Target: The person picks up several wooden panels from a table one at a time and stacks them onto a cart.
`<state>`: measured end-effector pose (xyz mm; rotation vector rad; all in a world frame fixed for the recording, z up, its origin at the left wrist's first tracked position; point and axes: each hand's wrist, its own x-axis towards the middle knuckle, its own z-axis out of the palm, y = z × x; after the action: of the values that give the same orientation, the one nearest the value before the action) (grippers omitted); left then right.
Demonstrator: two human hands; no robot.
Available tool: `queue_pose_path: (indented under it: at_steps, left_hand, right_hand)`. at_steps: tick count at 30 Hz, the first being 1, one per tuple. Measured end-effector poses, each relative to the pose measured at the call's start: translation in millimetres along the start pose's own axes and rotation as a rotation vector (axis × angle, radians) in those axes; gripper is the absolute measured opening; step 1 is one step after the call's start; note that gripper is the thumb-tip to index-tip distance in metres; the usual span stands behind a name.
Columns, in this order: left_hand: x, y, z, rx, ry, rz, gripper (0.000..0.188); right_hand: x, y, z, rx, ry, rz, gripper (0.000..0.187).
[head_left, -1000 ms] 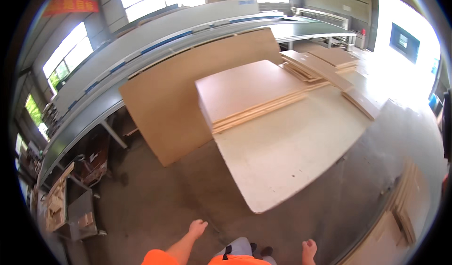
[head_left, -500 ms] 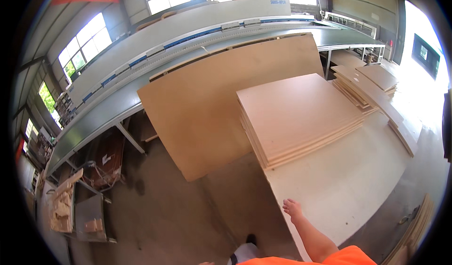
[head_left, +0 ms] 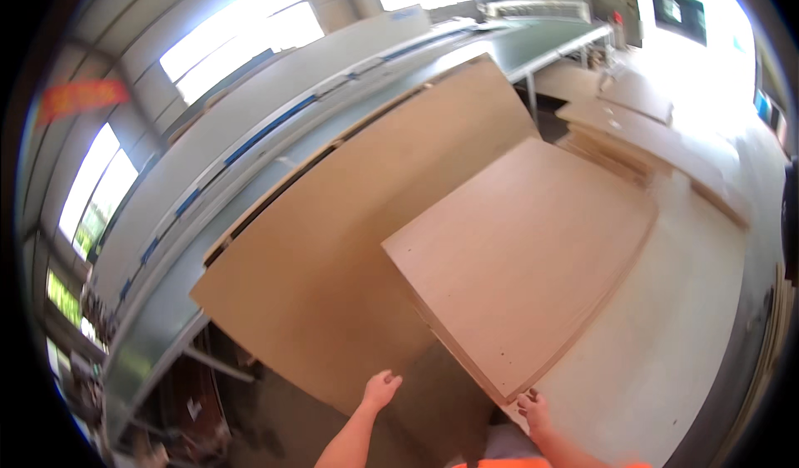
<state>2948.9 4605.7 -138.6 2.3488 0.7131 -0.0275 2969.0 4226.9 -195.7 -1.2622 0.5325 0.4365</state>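
A stack of flat light-brown boards (head_left: 524, 243) lies on a large pale panel (head_left: 657, 326) in front of me. My right hand (head_left: 533, 408) is at the stack's near corner, its fingers bent and apart beside the board edges; I see no firm hold. To the left, my left hand (head_left: 382, 389) hovers in front of a big brown sheet (head_left: 349, 252) that leans against a long machine table. Its fingers are loosely bent, with nothing visible in them.
The long machine (head_left: 275, 127) with a grey-green table runs across the back. More boards (head_left: 649, 139) lie in piles at the far right. Upright panels (head_left: 770, 343) stand along the right edge. Beneath the table at left is a dark brown object (head_left: 187, 397).
My view has tilted and come nearer the board stack. My left hand has risen into sight, and my right hand has moved from above the pale panel to the stack's near corner.
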Motion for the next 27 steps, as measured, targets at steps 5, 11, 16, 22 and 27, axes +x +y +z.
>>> queue_pose_path:
  at_steps: [5, 11, 16, 22, 27]
  left_hand:
    - [151, 76, -23, -0.019, -0.095, 0.157, 0.05]
    - [363, 95, -16, 0.424, 0.086, 0.526, 0.061]
    - [466, 115, 2, 0.323, -0.106, 0.39, 0.07]
    - [499, 135, -16, 0.152, -0.548, 0.198, 0.056]
    - [490, 143, -32, 0.183, -0.621, 0.217, 0.054]
  right_hand:
    - [-2, -22, 28, -0.119, 0.223, 0.084, 0.056]
    - [0, -12, 58, -0.27, 0.576, -0.172, 0.055]
    - [18, -2, 93, -0.388, 0.998, -0.147, 0.057]
    - [26, -23, 88, -0.067, 1.043, 0.048, 0.039]
    - [17, -24, 82, -0.029, 0.982, 0.025, 0.038]
